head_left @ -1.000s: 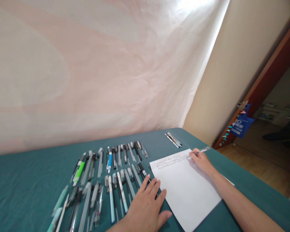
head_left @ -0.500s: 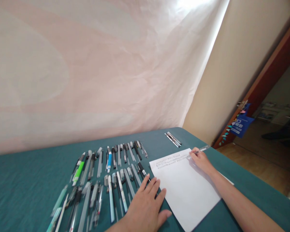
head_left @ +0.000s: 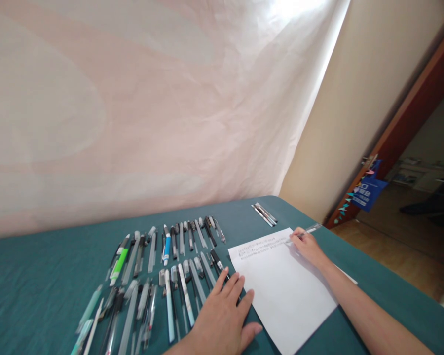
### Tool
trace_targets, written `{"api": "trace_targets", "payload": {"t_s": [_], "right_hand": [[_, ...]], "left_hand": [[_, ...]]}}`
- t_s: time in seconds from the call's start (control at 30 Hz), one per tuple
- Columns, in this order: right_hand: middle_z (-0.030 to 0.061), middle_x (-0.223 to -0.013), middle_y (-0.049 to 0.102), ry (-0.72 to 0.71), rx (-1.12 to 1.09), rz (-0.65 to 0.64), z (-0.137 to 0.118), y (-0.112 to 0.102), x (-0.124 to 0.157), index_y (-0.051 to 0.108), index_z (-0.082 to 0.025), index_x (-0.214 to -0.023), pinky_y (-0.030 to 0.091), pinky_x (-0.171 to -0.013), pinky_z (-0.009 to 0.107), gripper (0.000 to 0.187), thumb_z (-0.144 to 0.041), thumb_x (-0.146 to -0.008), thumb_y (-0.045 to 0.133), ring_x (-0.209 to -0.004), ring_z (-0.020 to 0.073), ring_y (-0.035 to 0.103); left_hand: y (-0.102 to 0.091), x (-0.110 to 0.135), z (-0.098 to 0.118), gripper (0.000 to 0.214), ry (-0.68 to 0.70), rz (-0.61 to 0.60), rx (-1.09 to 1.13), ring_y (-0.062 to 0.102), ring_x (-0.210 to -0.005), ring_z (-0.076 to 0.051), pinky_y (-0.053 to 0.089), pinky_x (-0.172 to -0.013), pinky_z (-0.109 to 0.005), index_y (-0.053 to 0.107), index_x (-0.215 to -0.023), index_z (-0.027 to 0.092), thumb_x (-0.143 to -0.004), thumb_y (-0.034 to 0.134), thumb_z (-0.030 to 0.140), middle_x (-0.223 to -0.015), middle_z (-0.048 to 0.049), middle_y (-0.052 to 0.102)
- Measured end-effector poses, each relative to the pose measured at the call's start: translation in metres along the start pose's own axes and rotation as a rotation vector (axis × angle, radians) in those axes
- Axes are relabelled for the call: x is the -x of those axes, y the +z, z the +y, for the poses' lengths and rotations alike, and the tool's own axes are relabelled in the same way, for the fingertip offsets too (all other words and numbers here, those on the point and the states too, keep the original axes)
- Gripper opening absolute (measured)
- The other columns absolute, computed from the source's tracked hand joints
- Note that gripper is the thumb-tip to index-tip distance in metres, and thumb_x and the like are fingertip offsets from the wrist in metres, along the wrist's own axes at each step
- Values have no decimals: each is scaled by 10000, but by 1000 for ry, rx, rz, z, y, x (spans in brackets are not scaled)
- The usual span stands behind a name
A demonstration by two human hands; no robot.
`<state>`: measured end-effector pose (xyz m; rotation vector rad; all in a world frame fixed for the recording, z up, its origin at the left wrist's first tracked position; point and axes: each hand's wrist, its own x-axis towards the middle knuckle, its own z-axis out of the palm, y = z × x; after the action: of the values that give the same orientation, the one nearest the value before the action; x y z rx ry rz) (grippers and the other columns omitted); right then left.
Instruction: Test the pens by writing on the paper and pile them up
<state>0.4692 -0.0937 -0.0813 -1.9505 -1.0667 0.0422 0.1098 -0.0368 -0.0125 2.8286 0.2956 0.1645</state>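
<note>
A clear-barrelled pen (head_left: 313, 228) is gripped in my right hand (head_left: 306, 245), its tip end at the upper right of a white sheet of paper (head_left: 284, 296). Several lines of small dark handwriting (head_left: 261, 246) run across the sheet's top. My left hand (head_left: 225, 311) lies with its fingers spread at the paper's left edge. Under and beside those fingers is a black pen (head_left: 217, 258), partly hidden by the hand. Left of it, several pens, some with caps off beside them, lie in a near row with a light blue pen (head_left: 169, 305).
A farther row of pens includes a blue and white pen (head_left: 166, 245) and a green pen (head_left: 119, 261). Several slim refills or pens (head_left: 264, 214) lie at the table's back right. The green-covered table (head_left: 40, 276) meets a pale hanging sheet (head_left: 151, 123) behind; a doorway stands at right.
Hardly anything differs. The pen in my right hand has tilted very slightly; my left hand stays in place, and the whole view has shifted a little.
</note>
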Motion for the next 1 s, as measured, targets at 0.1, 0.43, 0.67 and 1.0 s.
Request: {"api": "trace_targets", "payload": {"t_s": [0.1, 0.43, 0.67, 1.0], "right_hand": [[-56, -463, 399, 4, -3, 5, -1, 0, 0, 481, -192, -599, 274, -431, 212, 192, -341, -719, 455, -434, 95, 369], [-47, -500, 431, 4, -11, 12, -2, -2, -2, 486, -191, -597, 301, -477, 215, 176, -320, -714, 468, -487, 106, 399], [-65, -448, 396, 35, -49, -6, -3, -1, 0, 471, -193, -616, 263, -408, 204, 218, -378, -730, 461, -406, 91, 357], [-60, -425, 405, 45, -71, -34, -6, -1, 1, 473, -192, -609, 279, -396, 206, 230, -395, -718, 475, -383, 90, 370]], "left_hand": [[-1, 0, 1, 532, 7, 12, -2, 284, -1260, -250, 97, -1061, -454, 424, -1268, 226, -857, 260, 521, -1354, -74, 366], [1, 0, 0, 533, 8, 24, -30, 294, -1256, -248, 114, -1061, -451, 425, -1266, 236, -853, 262, 531, -1352, -64, 372], [-3, -1, 2, 526, -9, -12, -9, 278, -1263, -250, 114, -1061, -457, 420, -1269, 244, -858, 250, 525, -1357, -58, 360], [-2, 0, 2, 511, 5, 23, -16, 307, -1249, -243, 104, -1064, -445, 432, -1261, 243, -858, 273, 514, -1342, -55, 391]]}}
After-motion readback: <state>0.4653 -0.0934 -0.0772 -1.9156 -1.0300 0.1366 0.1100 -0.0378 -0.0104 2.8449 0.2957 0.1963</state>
